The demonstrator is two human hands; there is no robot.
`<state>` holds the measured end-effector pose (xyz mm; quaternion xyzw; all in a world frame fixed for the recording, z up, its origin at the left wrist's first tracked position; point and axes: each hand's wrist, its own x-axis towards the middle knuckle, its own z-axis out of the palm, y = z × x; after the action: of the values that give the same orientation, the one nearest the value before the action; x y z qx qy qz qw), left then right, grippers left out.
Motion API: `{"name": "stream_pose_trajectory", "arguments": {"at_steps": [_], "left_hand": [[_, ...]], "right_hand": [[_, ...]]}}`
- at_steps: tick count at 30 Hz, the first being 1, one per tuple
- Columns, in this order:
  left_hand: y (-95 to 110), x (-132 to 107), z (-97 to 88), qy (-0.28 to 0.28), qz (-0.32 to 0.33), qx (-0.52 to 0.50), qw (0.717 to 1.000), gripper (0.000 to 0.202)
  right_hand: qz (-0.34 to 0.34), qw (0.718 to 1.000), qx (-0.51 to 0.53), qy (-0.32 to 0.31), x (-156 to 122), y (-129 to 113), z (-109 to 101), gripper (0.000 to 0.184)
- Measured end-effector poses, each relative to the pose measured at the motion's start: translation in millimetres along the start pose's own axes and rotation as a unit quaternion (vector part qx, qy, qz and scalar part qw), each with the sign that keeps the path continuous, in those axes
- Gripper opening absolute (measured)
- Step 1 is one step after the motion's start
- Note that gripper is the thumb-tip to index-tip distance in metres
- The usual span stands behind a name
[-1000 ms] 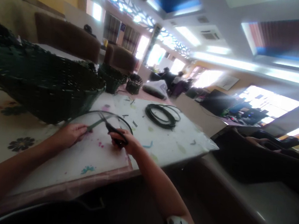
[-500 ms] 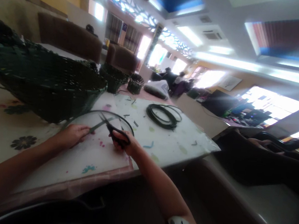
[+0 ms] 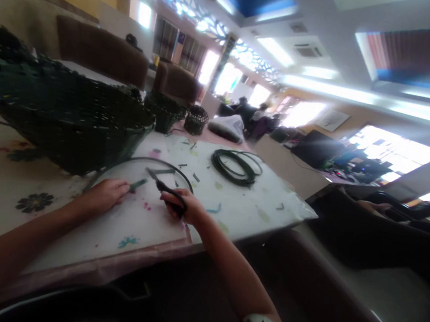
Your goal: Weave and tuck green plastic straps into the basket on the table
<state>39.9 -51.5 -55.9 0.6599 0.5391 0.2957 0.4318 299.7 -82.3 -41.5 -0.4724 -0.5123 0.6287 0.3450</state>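
My left hand (image 3: pixel 106 194) pinches a short flat green strip (image 3: pixel 138 185) whose end sticks out toward the scissors. My right hand (image 3: pixel 181 205) has its fingers in the handles of black-handled scissors (image 3: pixel 162 185). Their blades look closed and point up and left, just past the strip's end. Beyond the blades lies a separate piece of green strip (image 3: pixel 164 171) on the tablecloth. A thin dark hoop (image 3: pixel 152 160) curves behind both hands. At my left stands a large dark green woven basket (image 3: pixel 84 140).
A coil of dark green strip (image 3: pixel 233 167) lies on the patterned tablecloth (image 3: pixel 257 203), with several short scraps around it. Two smaller woven baskets, one a small round basket (image 3: pixel 196 120), and a plastic-wrapped bundle (image 3: pixel 224 128) stand farther back. People sit in the background.
The scissors' blades have closed. The strip that ran from my left hand across the blades is now in two pieces, with a gap between them.
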Motion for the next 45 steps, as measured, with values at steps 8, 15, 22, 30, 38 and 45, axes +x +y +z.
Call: {"name": "stream_pose_trajectory", "arguments": {"at_steps": [8,15,22,30,38,45], "left_hand": [[19,-14,-3.3,0.115,0.063,0.061,0.99,0.041],[22,-20,-8.6,0.089,0.123,0.129,0.98,0.048],[14,-10,-25.1,0.057,0.168,0.103,0.979,0.048],[16,-13,-14.6,0.023,0.154,0.118,0.981,0.051],[15,-12,-13.8,0.022,0.148,0.113,0.982,0.052],[9,-11,-12.1,0.012,0.138,0.105,0.985,0.053]], "right_hand": [[0.002,0.998,-0.066,-0.023,-36,-17,4,0.051],[-0.046,0.998,-0.035,0.008,-41,-6,27,0.044],[-0.137,0.986,0.022,0.091,-48,-12,0,0.049],[-0.097,0.995,0.0,0.035,-41,5,19,0.049],[-0.092,0.995,-0.014,0.025,-38,5,20,0.046],[-0.1,0.995,0.012,0.02,-37,5,23,0.041]]}}
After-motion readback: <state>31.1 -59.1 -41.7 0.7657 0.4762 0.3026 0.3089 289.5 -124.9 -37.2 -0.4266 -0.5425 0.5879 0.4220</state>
